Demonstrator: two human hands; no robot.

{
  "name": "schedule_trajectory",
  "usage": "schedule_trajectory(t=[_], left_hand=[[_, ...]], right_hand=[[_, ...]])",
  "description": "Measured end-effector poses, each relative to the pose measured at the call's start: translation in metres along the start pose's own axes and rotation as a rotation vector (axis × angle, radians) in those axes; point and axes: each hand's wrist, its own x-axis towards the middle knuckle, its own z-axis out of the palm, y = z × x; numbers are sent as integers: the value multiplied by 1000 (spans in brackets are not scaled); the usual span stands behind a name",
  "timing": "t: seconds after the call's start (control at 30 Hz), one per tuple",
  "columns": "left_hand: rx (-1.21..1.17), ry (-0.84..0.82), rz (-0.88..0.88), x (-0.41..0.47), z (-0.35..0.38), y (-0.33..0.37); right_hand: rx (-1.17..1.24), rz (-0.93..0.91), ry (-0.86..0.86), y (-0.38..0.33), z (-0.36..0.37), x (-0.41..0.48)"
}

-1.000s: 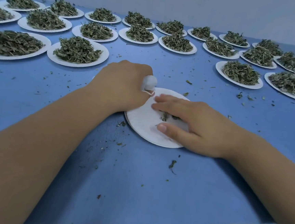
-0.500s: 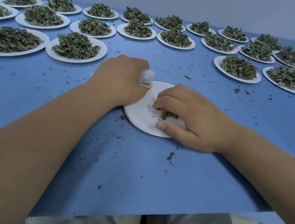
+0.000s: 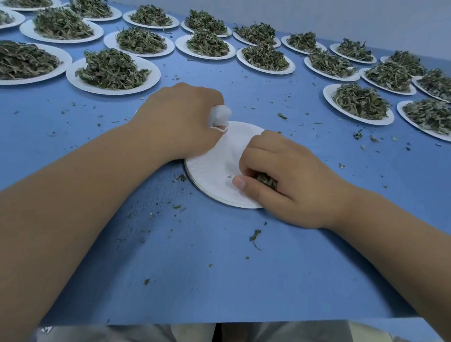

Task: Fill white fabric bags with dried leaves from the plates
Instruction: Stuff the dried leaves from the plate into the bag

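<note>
A nearly bare white paper plate [image 3: 219, 167] lies in the middle of the blue table. My left hand [image 3: 177, 120] rests at the plate's left rim and grips a small white fabric bag [image 3: 219, 114], whose top pokes out above my fingers. On the plate's right side my right hand [image 3: 286, 176] curls its fingers and thumb round a small clump of dried leaves [image 3: 267, 180]. Most of the bag is hidden inside my left fist.
Several white plates heaped with dried leaves stand in rows across the back, such as one at the left [image 3: 113, 71] and one at the right [image 3: 360, 102]. Leaf crumbs [image 3: 254, 236] are scattered on the blue table [image 3: 210, 265]. The table's front edge is near my lap.
My right hand went from lying flat over the last leaves to curling closed round them on the plate. My left hand kept holding the bag in place.
</note>
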Motion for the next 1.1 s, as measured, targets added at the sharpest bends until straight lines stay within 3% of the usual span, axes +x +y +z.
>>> schedule_trajectory(t=[0.5, 0.67, 0.83, 0.97, 1.1], left_hand=[[-2, -21, 7, -2, -3, 0], [-7, -39, 6, -2, -4, 1], [-21, -49, -5, -4, -6, 1], [-54, -14, -8, -5, -7, 2], [-142, 127, 21, -6, -13, 5]], right_hand=[[87, 30, 148, -3, 5, 4], [342, 188, 147, -1, 2, 6], [446, 324, 154, 0, -7, 11], [404, 404, 149, 5, -21, 29], [359, 532, 282, 11, -26, 60]])
